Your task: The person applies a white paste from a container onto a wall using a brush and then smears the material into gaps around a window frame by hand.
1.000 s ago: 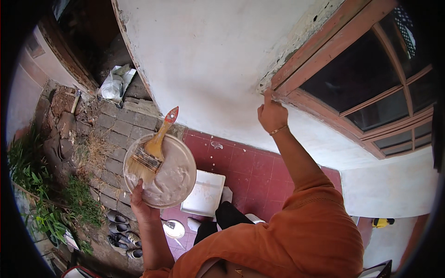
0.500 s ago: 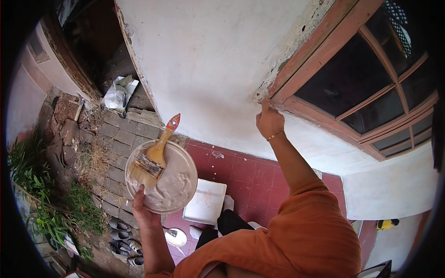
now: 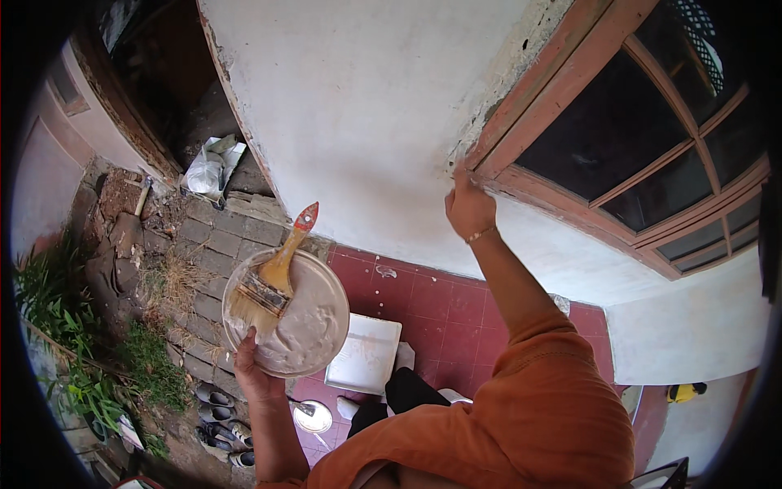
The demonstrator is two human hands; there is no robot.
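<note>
My left hand [image 3: 257,373] grips a round tub [image 3: 340,281] of thick whitish paste, its thumb hooked over the near rim and its other fingers hidden underneath. A wide flat paintbrush [image 3: 279,270] lies across the tub, with a yellowish handle, a red tip and caked bristles. My right hand [image 3: 472,208] reaches up to the lower corner of the wooden window frame [image 3: 562,90], index finger stretched out against the rough wall edge. The thumb stands apart, the other fingers are mostly hidden, and I see nothing held. Along the frame, the white wall [image 3: 350,114] is chipped and cracked.
On the red tiled floor [image 3: 440,310] sit a white rectangular tray [image 3: 364,353] and a small white lid or dish [image 3: 313,416] with a tool on it. To the left are brick paving [image 3: 232,242], several shoes [image 3: 216,411], plants [image 3: 81,383] and a white bag [image 3: 212,167] by the doorway.
My right hand has shifted slightly up and left along the frame's corner, its thumb now further out. The tub and brush stay nearly still in my left hand.
</note>
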